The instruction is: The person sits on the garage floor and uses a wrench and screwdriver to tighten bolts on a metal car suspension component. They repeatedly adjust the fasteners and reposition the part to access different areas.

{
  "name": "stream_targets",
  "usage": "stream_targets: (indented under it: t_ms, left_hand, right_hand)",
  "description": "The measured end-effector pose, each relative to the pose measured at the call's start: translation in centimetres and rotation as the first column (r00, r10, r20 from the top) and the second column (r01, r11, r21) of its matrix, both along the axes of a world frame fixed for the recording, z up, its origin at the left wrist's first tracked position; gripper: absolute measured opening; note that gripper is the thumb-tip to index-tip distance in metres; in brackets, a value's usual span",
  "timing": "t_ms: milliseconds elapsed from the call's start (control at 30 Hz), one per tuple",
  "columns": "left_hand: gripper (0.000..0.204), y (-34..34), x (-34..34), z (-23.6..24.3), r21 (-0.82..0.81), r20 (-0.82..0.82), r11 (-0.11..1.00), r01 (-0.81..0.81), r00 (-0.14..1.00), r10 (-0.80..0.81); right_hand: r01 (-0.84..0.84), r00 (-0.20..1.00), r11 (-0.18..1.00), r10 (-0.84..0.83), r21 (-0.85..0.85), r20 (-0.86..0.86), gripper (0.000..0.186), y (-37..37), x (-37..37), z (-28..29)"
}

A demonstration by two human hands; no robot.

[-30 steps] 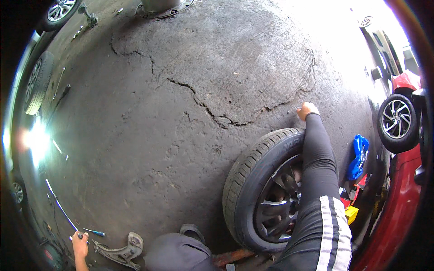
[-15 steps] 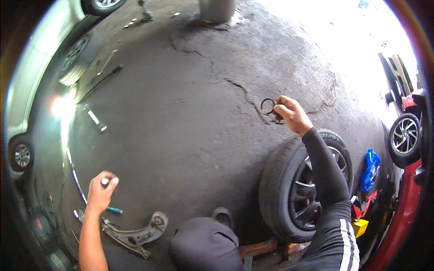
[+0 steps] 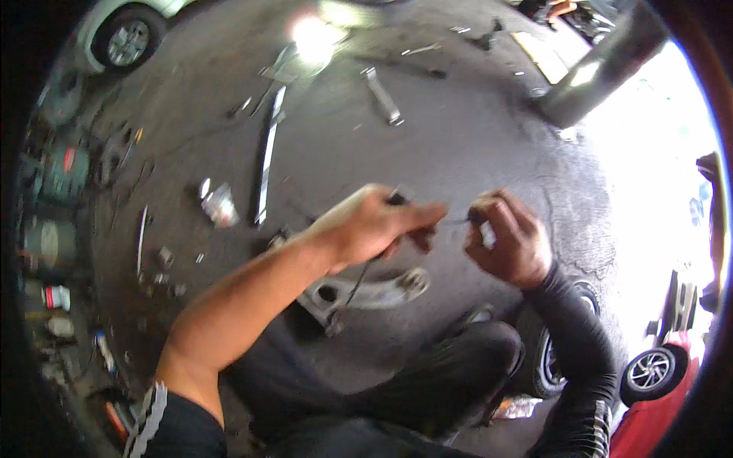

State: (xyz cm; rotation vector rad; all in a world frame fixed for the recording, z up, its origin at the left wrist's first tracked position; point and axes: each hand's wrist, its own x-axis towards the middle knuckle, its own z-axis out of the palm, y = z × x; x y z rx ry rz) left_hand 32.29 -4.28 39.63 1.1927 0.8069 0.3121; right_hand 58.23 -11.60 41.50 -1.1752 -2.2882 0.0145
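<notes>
Grey concrete floor (image 3: pixel 473 137) strewn with metal parts, left hand (image 3: pixel 366 227) and right hand (image 3: pixel 508 240) both pinched on thin tool (image 3: pixel 450 221).

Oil-stained concrete workshop floor (image 3: pixel 473 145) strewn with parts

A silver control arm (image 3: pixel 366 294) lay on the dark, cracked concrete near the middle, with a long pale metal strip (image 3: pixel 267 156) stretched lengthwise beyond it and a shorter flat bar (image 3: pixel 384 97) farther off. A crumpled whitish scrap (image 3: pixel 219 204) sat just left of the strip, and small bolts and bits (image 3: pixel 164 263) were scattered toward the left edge. A loose tyre on a dark rim (image 3: pixel 551 355) rested at lower right, beside a car wheel (image 3: pixel 650 372) standing on the floor
</notes>
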Motion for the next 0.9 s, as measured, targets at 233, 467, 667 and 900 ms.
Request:
stream_targets:
  t_ms: [233,467,667,900]
  left_hand:
    - [0.026,2.6,-14.4,1.3,0.015,0.174,0.991,-0.131,0.977,0.127]
    - [0.030,10.6,-23.4,-7.4,0.720,-0.406,0.637,0.274,0.911,0.067]
    - [0.028,10.2,-27.1,-25.5,0.496,-0.741,0.665,0.559,0.671,-0.011]
    - [0.022,7.2,-28.3,-36.6,0.445,-0.736,0.843,0.304,0.659,0.151]
  right_hand:
    - [-0.067,0.948,0.993,0.033,0.098,0.317,0.036,-0.4,-16.4,6.8]
    - [0.512,0.859,0.811,-0.474,-0.282,0.196,0.032,-3.3,-15.2,10.4]
    - [0.557,0.830,0.639,-0.409,-0.531,0.378,0.029,-2.3,-12.8,4.9]
    - [0.333,0.943,0.580,-0.206,-0.744,0.262,0.031,10.5,-15.9,-12.9]
